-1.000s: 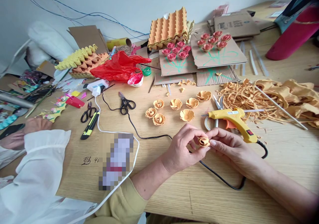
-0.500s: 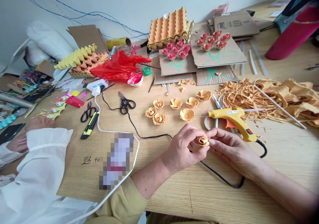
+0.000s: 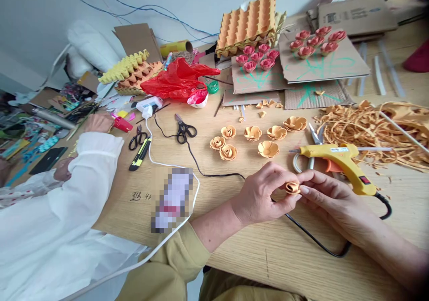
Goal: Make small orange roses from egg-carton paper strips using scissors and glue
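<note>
Between the fingertips of my left hand (image 3: 264, 191) and my right hand (image 3: 328, 198) is a small rolled orange flower (image 3: 292, 188), its spiral centre facing up. Both hands pinch it, the left from its left side and the right from its right. Just beyond them a yellow hot glue gun (image 3: 338, 156) lies on its side, with grey-handled scissors (image 3: 316, 135) partly under it. Several orange paper flowers sit on the table past my left hand, some open cups (image 3: 268, 149) and some with rolled centres (image 3: 228, 152).
Orange scraps (image 3: 355, 135) pile up at the right. Red flowers (image 3: 315, 42) stand on cardboard behind. Black scissors (image 3: 185, 130), a utility knife (image 3: 140, 154) and a white cable (image 3: 197, 198) lie left. A co-worker's white sleeve (image 3: 97, 171) reaches in at the far left.
My view has turned left, so things appear farther right. My hands keep the same pinch on the flower. The co-worker's hand has moved forward towards the red cup.
</note>
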Available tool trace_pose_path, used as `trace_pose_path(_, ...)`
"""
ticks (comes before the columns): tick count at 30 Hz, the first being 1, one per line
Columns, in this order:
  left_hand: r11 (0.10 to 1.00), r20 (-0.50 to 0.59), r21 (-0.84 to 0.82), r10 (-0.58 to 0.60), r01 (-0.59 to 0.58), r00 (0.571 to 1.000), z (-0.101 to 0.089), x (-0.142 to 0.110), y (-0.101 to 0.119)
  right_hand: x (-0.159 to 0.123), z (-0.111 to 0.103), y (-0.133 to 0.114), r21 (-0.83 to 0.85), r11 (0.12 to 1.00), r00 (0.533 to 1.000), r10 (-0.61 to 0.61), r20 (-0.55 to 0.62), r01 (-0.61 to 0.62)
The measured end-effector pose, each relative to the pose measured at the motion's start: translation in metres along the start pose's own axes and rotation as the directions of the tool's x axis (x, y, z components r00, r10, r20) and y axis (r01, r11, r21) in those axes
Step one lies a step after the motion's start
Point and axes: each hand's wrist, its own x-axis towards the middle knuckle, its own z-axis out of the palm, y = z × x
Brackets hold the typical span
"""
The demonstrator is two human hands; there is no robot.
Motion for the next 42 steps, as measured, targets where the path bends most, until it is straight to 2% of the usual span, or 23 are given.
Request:
trace_pose_path(10, 0.999, 0.041, -0.014, -0.049, 0.05, 0.998, 0.001, -0.001, 0.0, 0.0, 0.0, -0.002, -0.006, 1.0, 1.0, -0.012, -0.009, 0.012)
trace_pose_path(15, 0.999, -0.016, -0.049, -0.005, 0.004, 1.0, 0.0, 0.0, 0.001, 0.0, 0.0, -0.001, -0.026, 0.999, 1.0, -0.019, -0.021, 0.018)
trace_pose_path(21, 0.991, -0.009, -0.103, -0.081, 0.08, 0.997, 0.002, 0.0, 0.0, 0.002, 0.002, -0.001, 0.011, 1.0, 1.0, -0.023, 0.012, 0.023)
trace_pose_path(26, 0.99, -0.056, -0.123, -0.075, 0.068, 0.996, 0.004, -0.002, -0.003, 0.004, 0.004, -0.004, -0.001, 0.999, 0.999, -0.053, 0.008, 0.053)
trace_pose_path(29, 0.981, -0.049, -0.17, -0.098, 0.088, 0.994, 0.005, -0.003, -0.004, 0.005, 0.005, -0.007, -0.001, 0.998, 0.998, -0.057, 0.0, 0.057)
trace_pose_path(42, 0.97, -0.032, -0.212, -0.132, 0.122, 0.991, 0.006, -0.003, -0.004, 0.003, 0.01, -0.012, 0.121, 0.992, 0.999, 0.037, 0.028, -0.04)
